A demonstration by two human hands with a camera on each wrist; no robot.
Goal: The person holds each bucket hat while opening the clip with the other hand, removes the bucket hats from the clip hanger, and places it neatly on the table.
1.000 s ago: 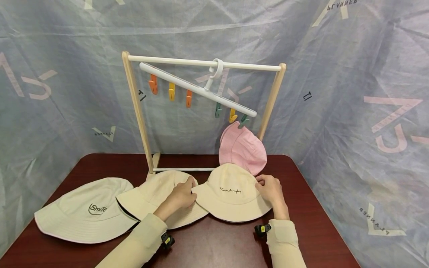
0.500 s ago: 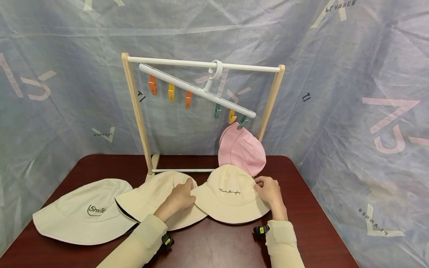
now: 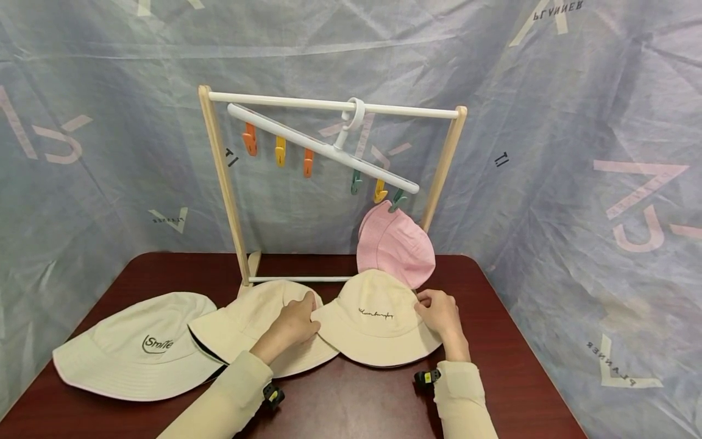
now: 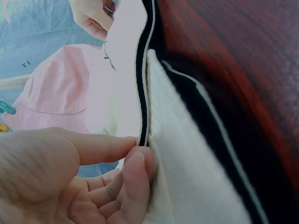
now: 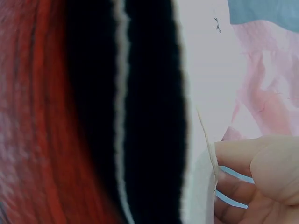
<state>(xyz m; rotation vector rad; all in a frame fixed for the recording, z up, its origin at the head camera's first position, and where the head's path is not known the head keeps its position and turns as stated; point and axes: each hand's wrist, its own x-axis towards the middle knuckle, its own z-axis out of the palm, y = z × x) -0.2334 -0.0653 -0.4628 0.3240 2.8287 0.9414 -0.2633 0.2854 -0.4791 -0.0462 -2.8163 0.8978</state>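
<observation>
A cream bucket hat [image 3: 375,338] with dark script on its crown sits between both hands in the head view. My left hand [image 3: 295,321] pinches its brim at the left edge; the left wrist view shows thumb and fingertip meeting at the black-lined brim [image 4: 142,93]. At the other side, my right hand [image 3: 441,314] grips the hat where crown meets brim, its thumb on the outside in the right wrist view. Under the left hand lies a second cream bucket hat [image 3: 247,323], overlapped by the lettered one. Farther left is a pale hat [image 3: 142,360] marked "Smile".
Behind the hats stands a wooden rack [image 3: 223,183] with a white clip hanger [image 3: 307,140] hanging tilted from its bar. A pink bucket hat [image 3: 392,244] hangs from a green clip [image 3: 397,200] at the low right end. Other orange, yellow and green clips hang along the hanger.
</observation>
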